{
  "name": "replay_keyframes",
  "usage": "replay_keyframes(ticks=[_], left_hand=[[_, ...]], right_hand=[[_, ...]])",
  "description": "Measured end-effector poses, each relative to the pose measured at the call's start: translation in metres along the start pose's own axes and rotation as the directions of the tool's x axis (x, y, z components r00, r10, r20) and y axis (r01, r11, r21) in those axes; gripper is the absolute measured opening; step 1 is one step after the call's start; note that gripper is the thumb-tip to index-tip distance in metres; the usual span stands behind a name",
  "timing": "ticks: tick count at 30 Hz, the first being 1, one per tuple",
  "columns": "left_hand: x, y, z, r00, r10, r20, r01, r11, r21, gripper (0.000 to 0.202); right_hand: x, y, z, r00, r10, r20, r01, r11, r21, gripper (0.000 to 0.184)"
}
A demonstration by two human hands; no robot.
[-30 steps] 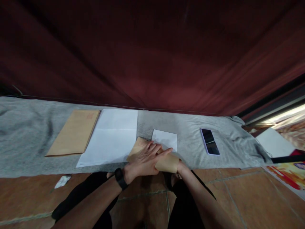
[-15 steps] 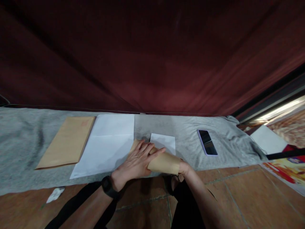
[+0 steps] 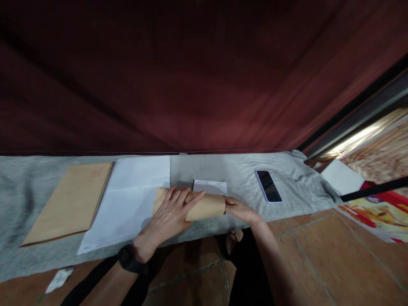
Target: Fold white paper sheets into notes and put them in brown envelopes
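Brown envelope [image 3: 208, 207] — left hand [image 3: 168, 214] across it, right hand [image 3: 239, 210] at one end.

On the cloth [image 3: 296, 191], left to right, lie a big envelope [image 3: 70, 202], a paper sheet [image 3: 130, 204], a small envelope [image 3: 207, 206] under the left hand [image 3: 170, 212], and a phone [image 3: 269, 187]. A small paper [image 3: 212, 185] sits behind the small envelope. A curtain [image 3: 204, 85] is behind, and the floor [image 3: 318, 246] in front

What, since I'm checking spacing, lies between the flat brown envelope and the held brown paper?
Head view: a large white sheet lies between the flat brown envelope and the held brown paper.
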State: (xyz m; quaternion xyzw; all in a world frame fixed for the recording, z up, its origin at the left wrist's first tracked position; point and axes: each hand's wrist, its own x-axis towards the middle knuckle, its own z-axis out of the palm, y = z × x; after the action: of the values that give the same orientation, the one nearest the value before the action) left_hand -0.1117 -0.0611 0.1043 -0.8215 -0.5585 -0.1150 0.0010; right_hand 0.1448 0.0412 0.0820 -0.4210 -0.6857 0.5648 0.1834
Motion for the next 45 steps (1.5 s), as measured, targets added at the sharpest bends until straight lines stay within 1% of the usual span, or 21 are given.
replay_keyframes(ticks=[1,2,3,4,6,7,9,11,13,16,18,21,26,29,32,35,37,39,41,43,45], left_hand=[[0.0,-0.003,-0.001,1.0,-0.028,-0.008,0.028,1.0,0.01,0.095],[-0.001,-0.006,-0.002,0.998,-0.057,-0.016,0.057,0.998,0.017,0.095],[-0.002,-0.009,-0.002,0.996,-0.086,-0.026,0.086,0.996,0.018,0.096],[-0.003,-0.013,-0.003,0.993,-0.113,-0.034,0.114,0.993,0.014,0.098],[-0.005,-0.02,-0.003,0.986,-0.161,-0.038,0.161,0.987,0.0,0.099],[-0.006,-0.023,-0.003,0.983,-0.182,-0.036,0.182,0.983,-0.006,0.1],[-0.008,-0.029,-0.002,0.976,-0.217,-0.025,0.217,0.976,-0.007,0.1],[-0.01,-0.032,0.0,0.971,-0.237,-0.013,0.237,0.971,0.008,0.101],[-0.012,-0.034,0.002,0.97,-0.243,-0.009,0.244,0.97,0.023,0.101],[-0.013,-0.036,0.005,0.97,-0.244,-0.018,0.244,0.969,0.027,0.099],[-0.014,-0.039,0.007,0.97,-0.242,-0.017,0.242,0.97,0.023,0.099],[-0.015,-0.045,0.012,0.968,-0.251,0.005,0.251,0.968,0.011,0.102],[-0.017,-0.051,0.017,0.962,-0.272,0.026,0.273,0.962,-0.029,0.107],[-0.017,-0.051,0.017,0.961,-0.275,0.026,0.275,0.96,-0.045,0.108],[-0.017,-0.051,0.016,0.958,-0.283,0.04,0.285,0.957,-0.051,0.11],[-0.017,-0.052,0.016,0.954,-0.295,0.057,0.298,0.953,-0.055,0.113],[-0.017,-0.053,0.016,0.952,-0.301,0.062,0.304,0.951,-0.058,0.113],[-0.018,-0.054,0.016,0.951,-0.304,0.056,0.307,0.95,-0.06,0.113],[-0.018,-0.055,0.016,0.952,-0.304,0.039,0.306,0.95,-0.063,0.113],[-0.019,-0.057,0.016,0.951,-0.307,0.021,0.308,0.949,-0.066,0.113],[-0.019,-0.059,0.018,0.948,-0.318,0.015,0.318,0.945,-0.071,0.114]], right_hand=[[0.002,0.002,-0.003,0.999,0.014,0.039,-0.016,0.999,0.051,0.027],[0.004,0.005,-0.005,0.998,0.035,0.047,-0.039,0.995,0.092,0.031],[0.006,0.008,-0.008,0.998,0.06,-0.002,-0.059,0.994,0.096,0.035],[0.008,0.012,-0.011,0.991,0.082,-0.107,-0.076,0.995,0.057,0.037],[0.011,0.019,-0.014,0.941,0.089,-0.325,-0.116,0.991,-0.066,0.039],[0.013,0.022,-0.015,0.911,0.075,-0.406,-0.137,0.982,-0.127,0.038],[0.014,0.025,-0.011,0.871,0.048,-0.489,-0.188,0.952,-0.242,0.037],[0.015,0.024,-0.003,0.851,0.032,-0.523,-0.262,0.89,-0.372,0.039],[0.015,0.021,0.007,0.84,0.019,-0.542,-0.339,0.799,-0.497,0.042],[0.017,0.013,0.018,0.841,0.059,-0.538,-0.412,0.714,-0.566,0.045],[0.019,0.009,0.02,0.846,0.103,-0.523,-0.436,0.699,-0.567,0.046],[0.021,0.006,0.018,0.846,0.141,-0.515,-0.45,0.707,-0.546,0.048],[0.022,0.007,0.019,0.831,0.149,-0.537,-0.473,0.698,-0.538,0.046],[0.023,0.01,0.02,0.821,0.146,-0.553,-0.487,0.685,-0.542,0.041],[0.025,0.016,0.018,0.838,0.096,-0.537,-0.43,0.722,-0.542,0.026],[0.027,0.023,0.01,0.854,0.029,-0.52,-0.32,0.817,-0.479,0.015],[0.026,0.027,0.002,0.841,-0.029,-0.541,-0.222,0.892,-0.394,0.014],[0.024,0.029,-0.008,0.804,-0.092,-0.587,-0.09,0.958,-0.273,0.014],[0.02,0.028,-0.019,0.758,-0.117,-0.642,0.048,0.991,-0.124,0.018],[0.016,0.025,-0.028,0.711,-0.128,-0.691,0.164,0.986,-0.014,0.025],[0.013,0.022,-0.035,0.666,-0.152,-0.73,0.261,0.965,0.036,0.03]])
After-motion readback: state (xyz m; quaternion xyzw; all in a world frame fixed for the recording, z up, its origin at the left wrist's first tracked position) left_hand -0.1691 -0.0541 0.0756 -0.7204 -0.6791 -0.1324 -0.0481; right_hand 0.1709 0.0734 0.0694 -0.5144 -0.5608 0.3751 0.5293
